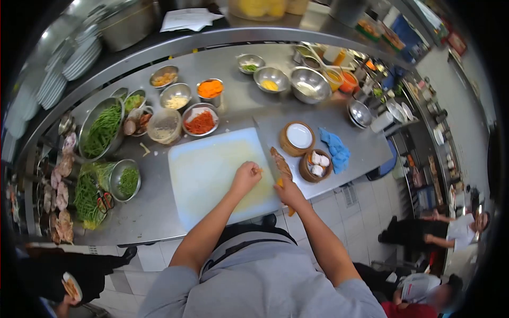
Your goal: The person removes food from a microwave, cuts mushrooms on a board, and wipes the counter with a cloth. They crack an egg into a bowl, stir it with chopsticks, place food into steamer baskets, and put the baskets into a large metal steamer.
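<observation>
My left hand (246, 178) is closed over the right half of a white cutting board (212, 175), with a small orange bit (258, 170) showing at its fingertips; I cannot tell what the bit is. In my right hand (290, 193) is a yellow-handled knife (281, 162), gripped at the board's right edge. Its long blade looks brownish and points away from me. Just right of the blade stand a bamboo steamer with white buns (318, 164) and another bamboo steamer (287, 146) holding a white dish.
Left of the board are a bowl of green beans (102, 127), a bowl of chopped greens (127, 180) and scissors (105, 200). Behind it sit bowls of red shreds (200, 122) and orange pieces (210, 89). A blue cloth (334, 150) lies right. Other people stand nearby.
</observation>
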